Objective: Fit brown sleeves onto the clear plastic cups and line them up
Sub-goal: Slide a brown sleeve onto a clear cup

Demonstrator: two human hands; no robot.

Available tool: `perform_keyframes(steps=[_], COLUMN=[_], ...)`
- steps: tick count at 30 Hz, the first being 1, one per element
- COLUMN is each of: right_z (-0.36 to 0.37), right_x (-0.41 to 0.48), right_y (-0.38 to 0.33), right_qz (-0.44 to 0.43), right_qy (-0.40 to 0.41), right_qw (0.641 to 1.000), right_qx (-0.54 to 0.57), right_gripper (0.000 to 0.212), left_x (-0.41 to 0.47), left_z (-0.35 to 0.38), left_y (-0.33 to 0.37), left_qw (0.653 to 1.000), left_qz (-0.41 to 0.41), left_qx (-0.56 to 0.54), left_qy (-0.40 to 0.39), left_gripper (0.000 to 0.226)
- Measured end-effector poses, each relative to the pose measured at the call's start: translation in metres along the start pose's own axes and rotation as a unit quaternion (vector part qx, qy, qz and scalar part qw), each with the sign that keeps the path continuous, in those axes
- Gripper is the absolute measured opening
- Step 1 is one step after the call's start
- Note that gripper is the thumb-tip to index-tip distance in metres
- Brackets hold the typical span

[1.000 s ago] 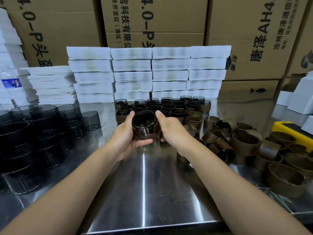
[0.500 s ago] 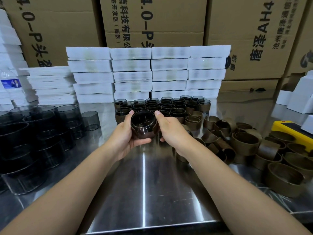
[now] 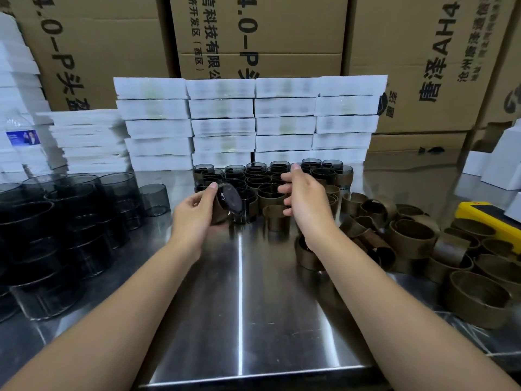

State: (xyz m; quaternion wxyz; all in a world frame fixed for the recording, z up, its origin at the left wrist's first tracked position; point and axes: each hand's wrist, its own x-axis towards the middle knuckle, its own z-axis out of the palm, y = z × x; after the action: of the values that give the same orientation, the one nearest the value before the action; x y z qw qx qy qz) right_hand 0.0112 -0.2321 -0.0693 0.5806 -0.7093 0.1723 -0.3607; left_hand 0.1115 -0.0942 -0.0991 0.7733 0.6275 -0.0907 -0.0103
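Note:
My left hand [image 3: 194, 214] grips a sleeved cup [image 3: 227, 203], tilted so its mouth faces right, just above the steel table [image 3: 239, 306]. My right hand [image 3: 306, 201] hovers apart from it with fingers spread and holds nothing. Behind both hands stand rows of sleeved cups [image 3: 270, 179]. A loose brown sleeve [image 3: 277, 218] stands upright between the hands. A pile of brown sleeves [image 3: 417, 244] lies at the right. Bare clear cups [image 3: 70, 210] stand stacked at the left.
Stacks of white boxes [image 3: 251, 122] form a wall behind the cup rows, with cardboard cartons [image 3: 253, 35] beyond. A water bottle [image 3: 24, 142] stands far left. A yellow device [image 3: 490, 218] lies at the right edge. The table's front edge [image 3: 253, 379] is near me.
Both hands held the sleeved cup together before. My right hand has let go and lifted away to the right, while my left hand tipped the cup onto its side and shifted left.

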Motion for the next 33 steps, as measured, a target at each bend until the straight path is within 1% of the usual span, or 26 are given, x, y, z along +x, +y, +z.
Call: perform_keyframes(steps=[1,2,5,6,9,13,16,21,24,27,30,33], right_z=[-0.001,0.000,0.001,0.001,0.001,0.000,0.000,0.001,0.000,0.000,0.001,0.001], right_x=[0.000,0.000,-0.003,-0.003,-0.003,-0.003,-0.004,-0.004,-0.005,-0.006,-0.006,-0.006], right_y=[0.000,-0.001,-0.003,-0.004,-0.003,-0.003,-0.003,-0.004,-0.004,-0.003,-0.003,-0.003], right_qz=[-0.003,-0.005,-0.010,-0.012,-0.014,-0.015,-0.018,-0.019,-0.017,-0.014,-0.014,-0.017], right_qy=[0.011,0.017,0.018,0.016,0.012,0.011,0.006,-0.001,-0.003,-0.004,-0.005,-0.007], right_qw=[1.000,1.000,0.999,0.999,0.999,0.999,0.999,0.999,0.999,0.999,0.999,1.000], right_qx=[0.009,0.016,0.028,0.028,0.027,0.028,0.031,0.028,0.029,0.032,0.028,0.023], right_gripper=[0.031,0.029,0.025,0.025,0.025,0.024,0.024,0.025,0.025,0.025,0.025,0.025], left_x=[0.004,0.007,0.010,0.010,0.007,0.003,0.002,0.005,0.005,0.005,0.003,0.004], left_z=[-0.003,-0.005,-0.009,-0.010,-0.012,-0.012,-0.010,-0.013,-0.014,-0.015,-0.016,-0.013], left_y=[-0.002,-0.003,-0.003,-0.003,-0.004,-0.005,-0.006,-0.008,-0.009,-0.009,-0.007,-0.006], left_qw=[0.999,0.998,0.992,0.987,0.968,0.941,0.931,0.920,0.907,0.905,0.909,0.929], left_qz=[0.008,0.015,0.040,0.056,0.107,0.160,0.177,0.184,0.207,0.210,0.205,0.175], left_qx=[0.027,0.048,0.106,0.136,0.218,0.297,0.320,0.346,0.366,0.371,0.361,0.325], left_qy=[0.018,0.032,0.063,0.067,0.058,0.020,0.002,0.006,0.002,-0.007,-0.018,-0.021], left_gripper=[0.022,0.024,0.054,0.059,0.055,0.051,0.042,0.036,0.027,0.021,0.026,0.039])
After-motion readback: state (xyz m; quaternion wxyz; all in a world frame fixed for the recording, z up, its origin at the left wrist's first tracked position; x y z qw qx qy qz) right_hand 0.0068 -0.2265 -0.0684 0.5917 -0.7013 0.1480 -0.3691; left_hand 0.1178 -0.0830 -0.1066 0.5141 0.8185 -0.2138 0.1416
